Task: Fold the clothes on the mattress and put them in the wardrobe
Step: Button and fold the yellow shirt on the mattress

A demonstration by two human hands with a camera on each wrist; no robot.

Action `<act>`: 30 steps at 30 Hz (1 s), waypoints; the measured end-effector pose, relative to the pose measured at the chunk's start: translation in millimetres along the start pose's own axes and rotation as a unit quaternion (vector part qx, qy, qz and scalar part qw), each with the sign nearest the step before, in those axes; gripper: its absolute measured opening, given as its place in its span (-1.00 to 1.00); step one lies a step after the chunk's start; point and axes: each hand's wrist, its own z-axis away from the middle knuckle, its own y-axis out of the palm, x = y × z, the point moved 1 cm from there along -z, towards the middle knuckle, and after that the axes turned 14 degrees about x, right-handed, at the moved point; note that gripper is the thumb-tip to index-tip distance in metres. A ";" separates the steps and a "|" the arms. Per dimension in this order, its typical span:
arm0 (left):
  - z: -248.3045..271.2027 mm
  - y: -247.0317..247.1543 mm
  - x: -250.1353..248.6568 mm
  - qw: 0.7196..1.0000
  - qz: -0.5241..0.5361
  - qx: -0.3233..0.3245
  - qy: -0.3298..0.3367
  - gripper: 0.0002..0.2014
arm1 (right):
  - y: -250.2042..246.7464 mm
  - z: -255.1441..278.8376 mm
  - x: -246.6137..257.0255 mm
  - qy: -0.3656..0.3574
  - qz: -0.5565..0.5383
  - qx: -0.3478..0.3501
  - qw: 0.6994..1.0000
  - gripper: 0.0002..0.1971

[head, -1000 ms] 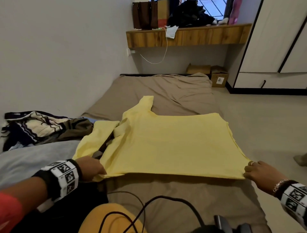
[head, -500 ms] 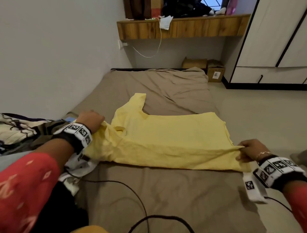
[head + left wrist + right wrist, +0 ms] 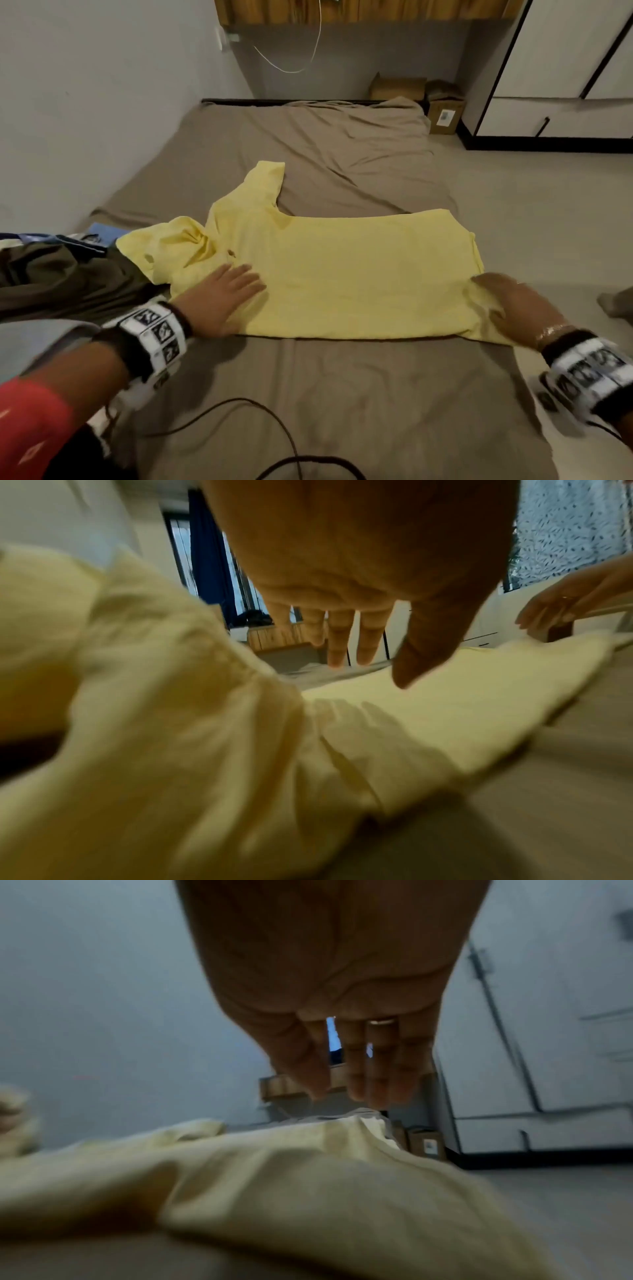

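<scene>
A pale yellow shirt [image 3: 342,270] lies spread on the brown mattress [image 3: 325,394], its near long edge folded over, one sleeve pointing away and the other crumpled at the left. My left hand [image 3: 222,301] lies flat with straight fingers on the shirt's near left part. My right hand [image 3: 513,308] is spread over the shirt's near right corner. In the left wrist view the left hand [image 3: 346,631] hovers just above the yellow shirt [image 3: 428,710]. In the right wrist view the right hand [image 3: 359,1069] has straight fingers over the shirt [image 3: 291,1177]. The white wardrobe [image 3: 565,68] stands at the far right.
A heap of dark clothes [image 3: 61,274] lies at the mattress's left side by the wall. Cardboard boxes [image 3: 421,99] sit at the far end under a wooden shelf [image 3: 342,10]. A black cable [image 3: 239,411] crosses the near mattress. Bare floor [image 3: 548,222] runs along the right.
Both hands have let go of the shirt's edges after folding its near side over. They now lie flat on the folded shirt, left hand moved right and nearer.
</scene>
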 end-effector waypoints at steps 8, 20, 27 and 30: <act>42.5 43.2 -2.1 0.998 0.019 -0.017 -0.054 -0.45 | 41.6 34.3 21.5 -0.043 0.195 0.042 0.979 -0.48; 60.9 44.6 -6.1 0.995 -0.007 -0.054 0.083 -0.46 | 25.9 51.6 4.1 -0.117 0.349 0.023 0.930 -0.57; 73.7 10.7 -16.5 0.980 0.063 -0.191 0.006 -0.69 | 29.0 55.5 7.6 -0.058 0.274 0.119 0.953 -0.01; 92.3 -13.1 15.6 0.904 0.186 -0.291 -0.252 -0.62 | 6.6 56.1 32.7 -0.047 0.319 0.187 0.928 -0.26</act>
